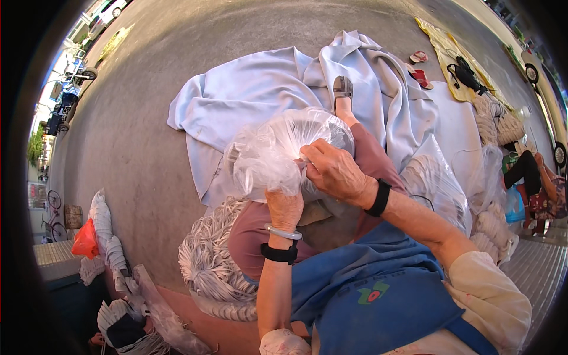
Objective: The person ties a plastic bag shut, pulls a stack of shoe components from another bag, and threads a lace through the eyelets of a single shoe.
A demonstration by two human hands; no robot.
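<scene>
A clear plastic bag [269, 151] full of white looped cords rests on my lap. My left hand [284, 207] grips the bag's gathered plastic from below. My right hand [334, 171] is closed on the bag's top, fingers pinching the bunched film. Both wrists wear black bands, and the left also has a pale bangle. I sit in mauve trousers [248, 234] and a blue apron [367, 290], one leg stretched out to a grey shoe [342, 87].
A pale blue sheet [248, 89] lies spread on the concrete ground. A heap of white cords [210, 266] sits by my left knee, more filled bags [438, 183] to the right. Another person's legs [526, 171] show at the far right. An orange bag [86, 239] lies at the left.
</scene>
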